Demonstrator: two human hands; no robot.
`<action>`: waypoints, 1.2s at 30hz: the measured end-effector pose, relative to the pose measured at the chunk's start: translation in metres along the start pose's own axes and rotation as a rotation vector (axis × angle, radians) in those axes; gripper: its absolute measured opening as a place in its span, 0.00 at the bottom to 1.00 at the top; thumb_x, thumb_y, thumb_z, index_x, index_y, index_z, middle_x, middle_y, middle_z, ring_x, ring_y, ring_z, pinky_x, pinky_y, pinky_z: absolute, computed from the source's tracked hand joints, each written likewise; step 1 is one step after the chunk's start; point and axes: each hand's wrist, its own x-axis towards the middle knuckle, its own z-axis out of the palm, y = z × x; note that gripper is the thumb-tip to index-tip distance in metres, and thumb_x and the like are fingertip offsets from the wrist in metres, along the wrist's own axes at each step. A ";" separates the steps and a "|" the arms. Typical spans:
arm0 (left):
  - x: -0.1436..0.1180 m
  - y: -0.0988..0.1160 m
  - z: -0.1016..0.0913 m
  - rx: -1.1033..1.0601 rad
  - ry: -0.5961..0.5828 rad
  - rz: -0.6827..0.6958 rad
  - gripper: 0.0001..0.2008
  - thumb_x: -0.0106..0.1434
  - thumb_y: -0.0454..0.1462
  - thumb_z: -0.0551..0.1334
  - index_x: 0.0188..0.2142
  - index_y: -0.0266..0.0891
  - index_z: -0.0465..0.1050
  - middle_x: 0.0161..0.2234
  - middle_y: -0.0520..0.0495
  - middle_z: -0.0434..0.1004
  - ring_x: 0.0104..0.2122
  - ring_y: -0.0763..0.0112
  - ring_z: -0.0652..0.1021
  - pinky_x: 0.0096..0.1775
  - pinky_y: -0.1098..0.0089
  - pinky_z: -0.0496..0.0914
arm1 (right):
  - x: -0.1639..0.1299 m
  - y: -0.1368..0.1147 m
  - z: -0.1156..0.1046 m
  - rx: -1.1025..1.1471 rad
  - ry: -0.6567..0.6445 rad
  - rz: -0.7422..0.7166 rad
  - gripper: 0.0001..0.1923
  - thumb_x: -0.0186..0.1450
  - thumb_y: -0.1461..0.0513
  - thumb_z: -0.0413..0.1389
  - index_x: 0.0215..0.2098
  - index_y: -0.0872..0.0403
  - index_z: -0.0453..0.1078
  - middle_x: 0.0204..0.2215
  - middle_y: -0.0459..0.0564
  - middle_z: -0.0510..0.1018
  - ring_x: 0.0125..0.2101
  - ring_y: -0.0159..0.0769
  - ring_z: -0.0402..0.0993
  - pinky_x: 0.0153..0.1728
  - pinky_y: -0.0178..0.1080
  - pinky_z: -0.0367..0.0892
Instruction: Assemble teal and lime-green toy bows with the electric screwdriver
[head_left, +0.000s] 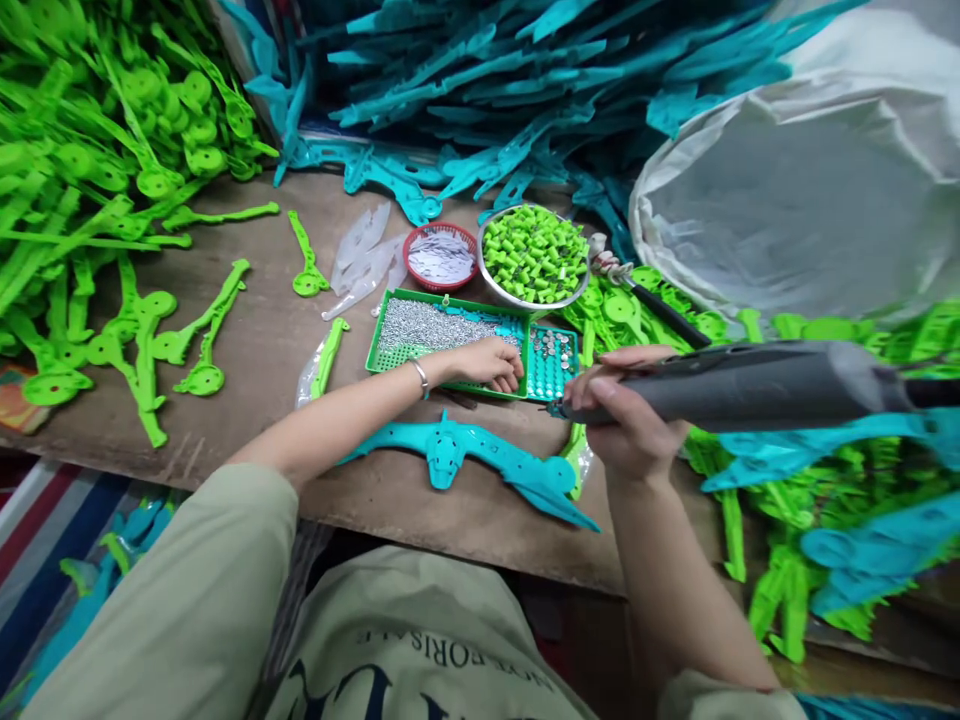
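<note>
the left hand dips curled fingers into the green screw tray, pinching something i cannot make out; the right hand grips an electric screwdriver. the teal part lies at 6 o'clock of the tray, seemingly unscrewed (piles crowd every edge).

A person in a pale olive short-sleeved T-shirt with dark printed lettering on the chest; a thin silver bracelet circles the left wrist.
</note>
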 end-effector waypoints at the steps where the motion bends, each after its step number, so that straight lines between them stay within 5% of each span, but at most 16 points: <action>1: 0.005 -0.003 -0.001 -0.027 0.016 0.001 0.10 0.60 0.27 0.55 0.33 0.37 0.74 0.30 0.46 0.83 0.32 0.70 0.83 0.39 0.65 0.79 | 0.003 0.003 0.003 -0.003 0.006 0.002 0.12 0.56 0.55 0.68 0.35 0.47 0.73 0.15 0.38 0.70 0.15 0.35 0.68 0.20 0.41 0.67; 9: -0.003 -0.004 -0.024 -0.176 0.310 0.087 0.12 0.62 0.26 0.53 0.41 0.36 0.73 0.42 0.43 0.82 0.41 0.73 0.82 0.47 0.67 0.77 | 0.025 0.048 0.016 -0.024 -0.024 0.029 0.12 0.58 0.54 0.67 0.34 0.48 0.70 0.17 0.38 0.70 0.18 0.35 0.70 0.26 0.42 0.69; 14: -0.037 0.004 -0.048 -0.204 0.714 0.072 0.14 0.64 0.25 0.52 0.42 0.37 0.73 0.44 0.42 0.81 0.38 0.74 0.82 0.43 0.70 0.77 | 0.037 0.072 0.025 -0.038 0.007 0.051 0.14 0.56 0.53 0.67 0.34 0.48 0.70 0.15 0.36 0.69 0.16 0.33 0.67 0.25 0.41 0.68; 17: -0.074 0.010 -0.048 0.006 0.681 0.077 0.12 0.65 0.27 0.54 0.41 0.37 0.74 0.42 0.44 0.81 0.38 0.72 0.81 0.42 0.69 0.76 | 0.039 0.077 0.028 -0.058 0.018 0.074 0.14 0.55 0.53 0.67 0.34 0.48 0.69 0.15 0.37 0.70 0.16 0.34 0.68 0.24 0.41 0.67; 22: -0.143 0.023 -0.006 0.488 0.532 0.198 0.09 0.71 0.34 0.56 0.42 0.39 0.77 0.40 0.46 0.82 0.40 0.67 0.80 0.46 0.63 0.75 | 0.036 0.084 0.028 -0.103 -0.002 0.087 0.13 0.55 0.53 0.66 0.32 0.49 0.69 0.16 0.38 0.71 0.17 0.33 0.69 0.25 0.40 0.68; 26: -0.176 0.027 0.034 0.643 0.514 0.261 0.11 0.75 0.35 0.55 0.49 0.38 0.75 0.44 0.43 0.82 0.44 0.64 0.80 0.47 0.61 0.75 | 0.034 0.090 0.026 -0.084 0.001 0.079 0.13 0.56 0.54 0.66 0.33 0.49 0.69 0.16 0.37 0.71 0.17 0.32 0.69 0.25 0.39 0.68; 36: -0.167 -0.012 0.103 0.896 0.832 0.209 0.20 0.70 0.40 0.63 0.58 0.33 0.70 0.57 0.32 0.76 0.58 0.47 0.75 0.56 0.46 0.73 | 0.036 0.089 0.031 -0.062 -0.003 0.078 0.13 0.55 0.55 0.67 0.33 0.48 0.70 0.15 0.37 0.70 0.15 0.32 0.67 0.21 0.39 0.65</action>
